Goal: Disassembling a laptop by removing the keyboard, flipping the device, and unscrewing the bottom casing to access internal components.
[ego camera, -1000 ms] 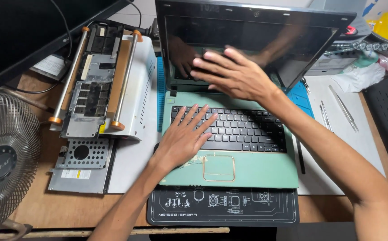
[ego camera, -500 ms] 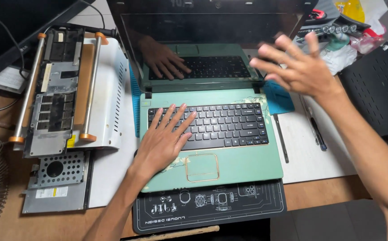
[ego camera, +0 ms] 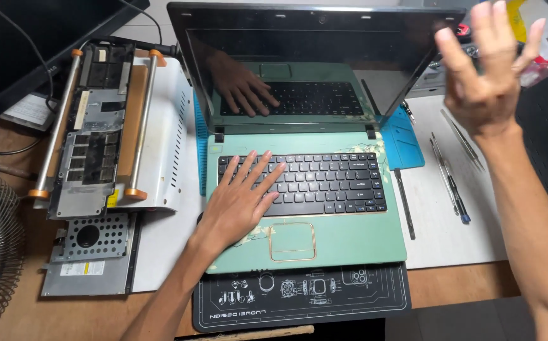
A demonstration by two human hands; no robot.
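From the head camera I see the green laptop (ego camera: 305, 208) lying open on the black work mat (ego camera: 299, 297), lid up, screen dark, its case closed up as far as I can judge; whether anything remains I cannot tell; my left hand (ego camera: 239, 202) lies flat, fingers spread, on the keyboard (ego camera: 324, 183)'s left half; my right hand (ego camera: 485, 79) hangs open, fingers spread, empty, by the lid's right edge; 1 pair of tweezers (ego camera: 463, 142) lies to the right.

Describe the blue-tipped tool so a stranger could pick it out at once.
Start at the green laptop and go right onto the white sheet. Several thin tools lie there; the blue-tipped tool is the long dark one ending in a blue tip, unlike the bare silver tweezers beside it.
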